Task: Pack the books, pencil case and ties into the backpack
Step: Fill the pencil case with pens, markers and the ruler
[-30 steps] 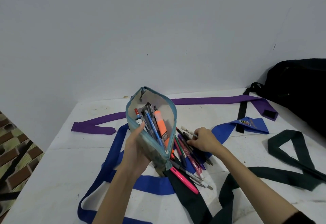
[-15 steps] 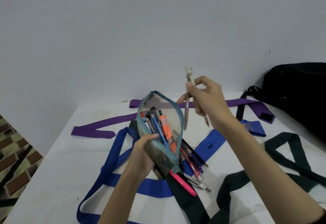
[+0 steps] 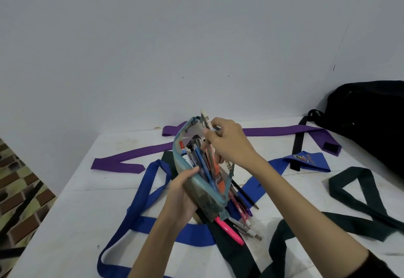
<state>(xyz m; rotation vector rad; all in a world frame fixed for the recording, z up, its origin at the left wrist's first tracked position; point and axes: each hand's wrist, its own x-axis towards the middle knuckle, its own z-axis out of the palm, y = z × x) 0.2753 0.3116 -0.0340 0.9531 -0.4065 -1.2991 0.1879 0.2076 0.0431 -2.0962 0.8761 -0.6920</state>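
We are looking down at a white counter [image 3: 65, 223] where our left hand [image 3: 182, 192] is gripping the pencil case [image 3: 196, 181] by its lower side, fingers curled round it, holding it tilted with its zip mouth gaping toward us. Our right hand [image 3: 227, 144] is pinching a small bundle of pencils [image 3: 206, 122] between thumb and fingers and lowering the tips into the open mouth, beside the pens and an orange highlighter [image 3: 215, 172] already standing inside. More loose pens [image 3: 240, 207], among them a pink marker [image 3: 228, 229], are lying on the counter just below the case. A purple tie [image 3: 131, 157], a blue tie [image 3: 140, 210] and a dark green tie [image 3: 369, 203] are sprawling across the counter, overlapping one another. The black backpack [image 3: 371, 120] is sitting at the far right, well apart from the case. We judge this step is best done by keeping the left hand's grip firm so the mouth is staying wide, sliding the bundle in lengthways along the pens already there, and letting go only once the tips are deep inside, so nothing is tipping out.
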